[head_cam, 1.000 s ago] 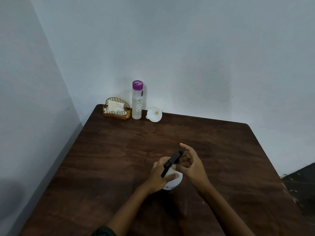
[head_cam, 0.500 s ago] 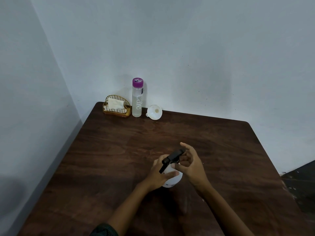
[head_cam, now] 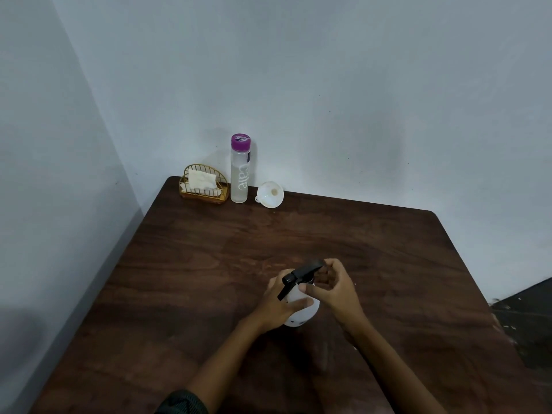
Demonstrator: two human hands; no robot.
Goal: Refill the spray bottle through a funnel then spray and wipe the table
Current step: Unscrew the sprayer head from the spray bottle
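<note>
Head view:

1. The spray bottle [head_cam: 301, 310] stands upright on the table [head_cam: 403, 264], near its middle, with its long axis vertical. It sits directly between the two hands.
2. The left hand [head_cam: 276, 307] is wrapped round the white body, with the thumb lying across the front.
3. The right hand [head_cam: 336, 291] has its fingers and thumb curled in at the neck, pinching just below the black spray head [head_cam: 301, 271]. That head slants from low on the left to high on the right.
4. I judge this to be the unscrewing step: the head looks still seated on the bottle, so the mouth is not yet free.
5. The funnel [head_cam: 271, 195] lies on its side at the far edge, mouth toward the camera. It is well apart from both hands, straight ahead and slightly left, so the left hand is marginally nearer.
6. Containers:
   - The water bottle [head_cam: 240, 177] is upright and touches nothing, its purple cap [head_cam: 240, 141] on. It looks clear, but I cannot read its level.
   - The spray bottle's body is opaque, so I cannot tell its fill.
   - The gold wire holder [head_cam: 206, 197] holds white tissues [head_cam: 201, 179].
</note>
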